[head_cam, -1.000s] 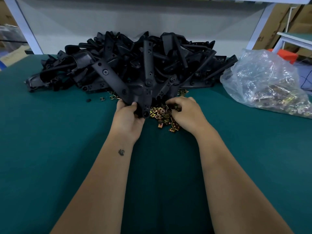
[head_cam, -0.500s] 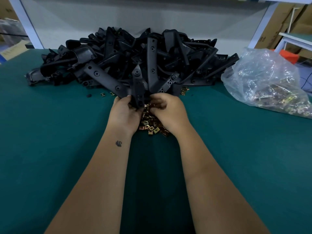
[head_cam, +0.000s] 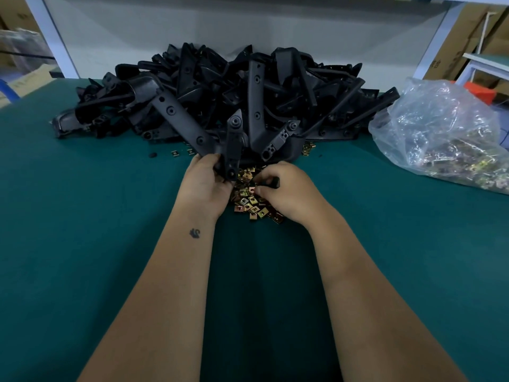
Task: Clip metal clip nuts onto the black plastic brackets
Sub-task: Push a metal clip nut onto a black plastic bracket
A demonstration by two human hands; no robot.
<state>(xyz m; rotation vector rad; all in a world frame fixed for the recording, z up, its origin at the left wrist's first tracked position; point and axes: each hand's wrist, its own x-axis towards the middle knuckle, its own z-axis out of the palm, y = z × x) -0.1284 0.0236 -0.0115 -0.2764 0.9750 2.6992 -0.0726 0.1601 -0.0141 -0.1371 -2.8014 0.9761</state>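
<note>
A large heap of black plastic brackets lies at the back of the green table. My left hand grips the lower end of one black bracket, which stands nearly upright in front of the heap. Just right of it, my right hand rests over a small pile of brass-coloured clip nuts, its fingertips curled and pinching among them. Whether a single nut is between the fingertips is hard to tell.
A clear plastic bag of more clip nuts sits at the right on the green table. A few stray nuts lie left of my hands. Cardboard boxes and white frame posts stand behind.
My left hand turned the bracket from lying flat to nearly upright. My right hand went to the bracket's end, then dropped back onto the nut pile.
</note>
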